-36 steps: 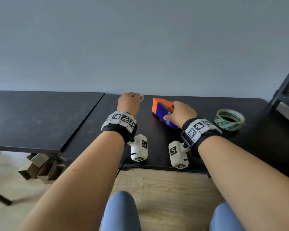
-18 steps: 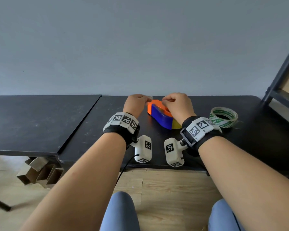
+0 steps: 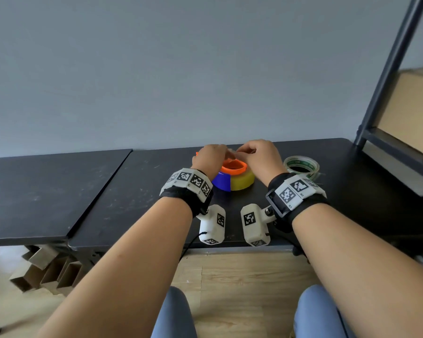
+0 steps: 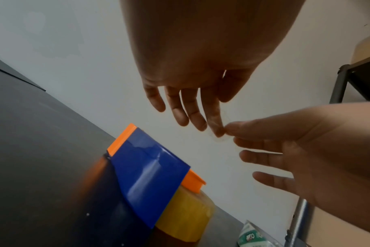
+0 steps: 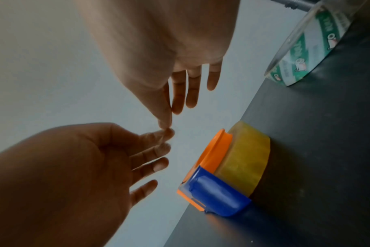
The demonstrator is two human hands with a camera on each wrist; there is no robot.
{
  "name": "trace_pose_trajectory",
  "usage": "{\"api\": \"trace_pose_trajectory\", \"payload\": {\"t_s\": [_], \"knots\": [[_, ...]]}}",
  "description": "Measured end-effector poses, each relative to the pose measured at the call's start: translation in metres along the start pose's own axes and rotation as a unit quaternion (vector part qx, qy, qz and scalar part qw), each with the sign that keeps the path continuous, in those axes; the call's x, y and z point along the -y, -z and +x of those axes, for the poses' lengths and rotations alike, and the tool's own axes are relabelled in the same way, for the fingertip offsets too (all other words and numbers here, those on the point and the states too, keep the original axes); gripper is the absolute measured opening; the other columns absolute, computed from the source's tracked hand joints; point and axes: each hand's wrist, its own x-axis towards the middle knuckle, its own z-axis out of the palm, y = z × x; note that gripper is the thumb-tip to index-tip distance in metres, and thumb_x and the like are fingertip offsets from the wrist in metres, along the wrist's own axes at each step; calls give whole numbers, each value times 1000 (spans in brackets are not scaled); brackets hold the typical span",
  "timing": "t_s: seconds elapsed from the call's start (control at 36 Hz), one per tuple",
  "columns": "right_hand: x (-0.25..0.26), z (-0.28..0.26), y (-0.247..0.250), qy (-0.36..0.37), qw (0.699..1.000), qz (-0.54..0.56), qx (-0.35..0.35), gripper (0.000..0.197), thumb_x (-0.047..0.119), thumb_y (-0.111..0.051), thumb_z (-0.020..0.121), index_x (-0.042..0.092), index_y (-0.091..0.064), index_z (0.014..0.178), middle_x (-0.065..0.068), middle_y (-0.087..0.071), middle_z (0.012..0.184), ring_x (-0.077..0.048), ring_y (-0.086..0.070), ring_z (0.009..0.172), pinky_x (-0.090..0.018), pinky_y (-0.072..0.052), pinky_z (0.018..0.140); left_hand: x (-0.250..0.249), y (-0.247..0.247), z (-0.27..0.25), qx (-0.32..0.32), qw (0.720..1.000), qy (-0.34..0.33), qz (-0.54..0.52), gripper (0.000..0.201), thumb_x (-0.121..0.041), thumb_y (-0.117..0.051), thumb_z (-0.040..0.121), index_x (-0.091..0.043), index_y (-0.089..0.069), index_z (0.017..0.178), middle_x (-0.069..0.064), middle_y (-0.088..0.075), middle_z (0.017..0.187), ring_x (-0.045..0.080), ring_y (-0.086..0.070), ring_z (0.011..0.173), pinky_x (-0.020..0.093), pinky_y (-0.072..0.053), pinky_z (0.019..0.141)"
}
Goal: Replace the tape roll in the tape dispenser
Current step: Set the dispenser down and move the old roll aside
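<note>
The tape dispenser (image 3: 221, 181), blue and orange, lies on its side on the black table (image 3: 137, 191) with a yellowish tape roll (image 3: 243, 181) on its orange hub. Both hands hover just above it, fingertips meeting. My right hand (image 3: 242, 151) pinches a small clear tape scrap (image 4: 221, 139) with thumb and forefinger. The scrap clings to the forefinger tip of my left hand (image 3: 224, 152), whose fingers (image 4: 195, 120) hang nearly straight. The right wrist view shows the same pinch above the dispenser (image 5: 217, 192). A clear tape roll with a green printed core (image 3: 302, 165) lies to the right.
A second black table (image 3: 47, 191) adjoins on the left. At the right stands a dark metal shelf (image 3: 388, 69) holding a cardboard box (image 3: 410, 113). Cardboard pieces (image 3: 49, 269) sit on the floor under the tables. A grey wall runs behind.
The right hand has let go of the dispenser, which now lies flat with its orange hub up. Both hands have risen and met at the fingertips over it.
</note>
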Motion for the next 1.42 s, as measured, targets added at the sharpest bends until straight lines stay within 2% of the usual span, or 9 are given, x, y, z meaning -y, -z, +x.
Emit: {"api": "trace_pose_trajectory", "payload": {"t_s": [0.08,0.17,0.25,0.33,0.42,0.47,0.58,0.83,1.42], "knots": [[0,-4,6,5,1000,-8,-7,10,38,-68,82,32,-69,75,11,-65,85,-20,-64,97,-50,-48,92,-4,0,-14,-1,1000,-15,2,35,-19,-45,99,1,-60,123,14,-67,108,24,-65,101,26,-55,87],[-6,-5,7,3,1000,-15,-9,13,34,-68,81,35,-65,68,8,-68,91,-20,-63,97,-49,-49,92,-16,-3,-9,2,998,21,-62,39,-27,-43,102,-4,-58,129,12,-66,117,26,-61,112,30,-48,97],[-10,-7,10,-9,1000,-11,-12,17,34,-67,82,34,-63,65,5,-70,93,-19,-63,95,-47,-49,92,-19,-10,-5,28,997,15,-65,40,-17,-38,103,5,-51,133,0,-56,79,13,-60,74,11,-49,61],[-17,-9,19,-21,999,29,-41,27,37,-65,85,16,-72,71,0,-73,85,-21,-65,88,-42,-52,86,-14,-12,-12,-11,999,-12,-50,36,-2,-37,100,10,-50,131,10,-62,95,1,-45,58,3,-35,33],[-30,-8,30,-57,996,43,-46,22,19,-58,86,4,-73,80,-8,-73,88,-26,-66,90,-42,-54,84,-16,-14,-7,-15,997,-5,-75,37,0,-36,97,3,-51,131,21,-58,129,13,-59,75,8,-44,49],[-38,-6,35,-83,994,42,-54,23,16,-55,84,0,-71,84,-13,-73,91,-31,-66,93,-44,-53,84,-18,-20,-4,-14,999,-19,-40,40,0,-37,94,-7,-55,129,14,-59,130,23,-61,107,19,-48,70],[-52,-5,46,-124,989,33,-71,29,24,-57,86,-2,-70,87,-19,-72,97,-37,-64,97,-46,-51,88,-30,-39,-5,6,998,-59,-27,40,-2,-41,89,-13,-60,123,6,-62,126,25,-59,115,34,-48,95],[-101,6,77,-201,976,-7,-84,17,26,-61,80,16,-61,65,-7,-66,82,-34,-64,92,-43,-48,83,-53,-86,5,73,991,-105,31,40,-1,-44,87,-10,-63,121,8,-62,128,25,-57,120,37,-45,104],[-126,20,69,-231,968,-94,-33,33,36,-64,79,13,-72,102,-7,-72,99,-28,-65,95,-45,-48,96,-56,-114,13,156,963,-161,152,57,2,-43,88,-18,-48,141,6,-42,151,23,-40,139,37,-35,113]]}}
